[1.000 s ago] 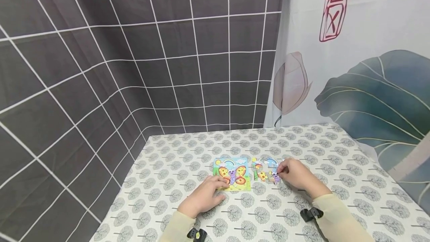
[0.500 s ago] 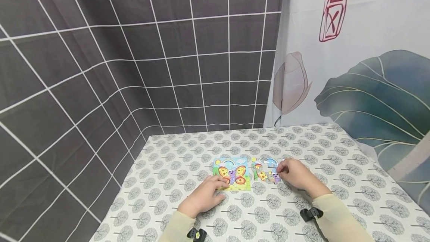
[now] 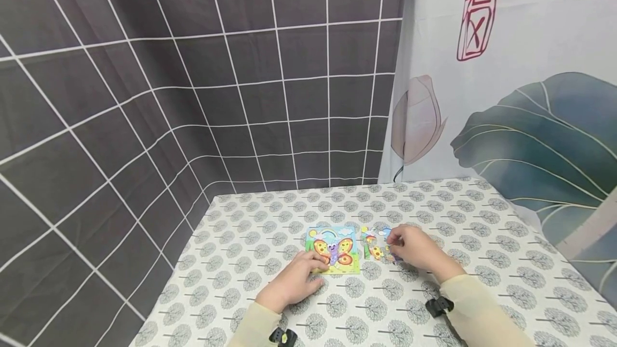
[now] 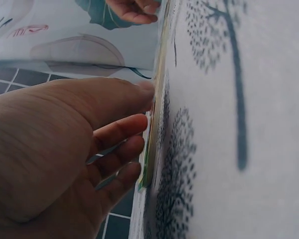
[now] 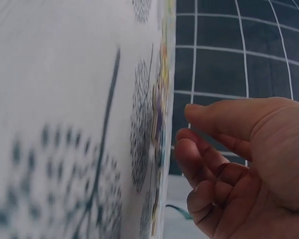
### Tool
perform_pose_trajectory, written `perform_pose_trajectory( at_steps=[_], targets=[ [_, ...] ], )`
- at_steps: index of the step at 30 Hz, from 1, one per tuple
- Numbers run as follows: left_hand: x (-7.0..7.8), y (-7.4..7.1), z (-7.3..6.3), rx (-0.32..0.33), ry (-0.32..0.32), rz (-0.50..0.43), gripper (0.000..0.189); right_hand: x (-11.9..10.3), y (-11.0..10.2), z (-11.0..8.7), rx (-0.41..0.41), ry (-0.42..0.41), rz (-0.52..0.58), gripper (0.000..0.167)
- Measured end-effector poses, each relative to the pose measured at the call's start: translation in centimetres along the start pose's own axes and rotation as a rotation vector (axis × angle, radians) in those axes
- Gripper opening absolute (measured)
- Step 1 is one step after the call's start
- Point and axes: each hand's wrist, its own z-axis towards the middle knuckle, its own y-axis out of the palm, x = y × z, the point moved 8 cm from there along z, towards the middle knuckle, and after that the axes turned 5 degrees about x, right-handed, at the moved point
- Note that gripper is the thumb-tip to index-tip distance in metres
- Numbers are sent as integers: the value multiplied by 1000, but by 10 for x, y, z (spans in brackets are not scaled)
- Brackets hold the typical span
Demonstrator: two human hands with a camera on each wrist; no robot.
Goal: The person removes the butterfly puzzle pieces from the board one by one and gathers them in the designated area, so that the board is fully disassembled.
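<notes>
A square butterfly puzzle board [image 3: 348, 248] lies flat near the middle of the table. My left hand [image 3: 295, 279] rests its fingers on the board's lower left part; in the left wrist view its fingers are loosely extended along the board's edge [image 4: 148, 164]. Just right of the board, several small colourful puzzle pieces [image 3: 375, 252] lie grouped together. Over the right end of that group is my right hand [image 3: 417, 248], which hides some pieces. In the right wrist view its thumb and loosely bent fingers [image 5: 188, 152] are apart, above the pieces [image 5: 158, 117], with nothing between them.
The tablecloth [image 3: 270, 224] is white with a grey tree print. A dark gridded curtain [image 3: 289, 95] hangs behind and to the left of the table. On the right hangs a white curtain with leaf and flower prints [image 3: 540, 138].
My right hand has shifted slightly left, from the right edge of the loose pieces to over them, and now covers more of them. The left hand stays in place on the board.
</notes>
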Motion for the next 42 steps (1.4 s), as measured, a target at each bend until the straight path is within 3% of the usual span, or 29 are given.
perform_pose_trajectory(
  at_steps=[6,18,25,31,42],
  targets=[
    [6,-1,2,14,30,6,35,-18,14,11,-33,-32,-5,14],
    [27,14,9,-65,82,47,45,-49,46,29,-86,-52,-33,14],
    [32,19,9,-95,139,110,51,-64,63,35,-127,-52,-20,27],
    [32,21,9,-106,145,128,51,-69,69,37,-146,-32,-52,36],
    [32,23,8,-116,137,152,53,-70,72,38,-151,-26,-60,30]
  ],
)
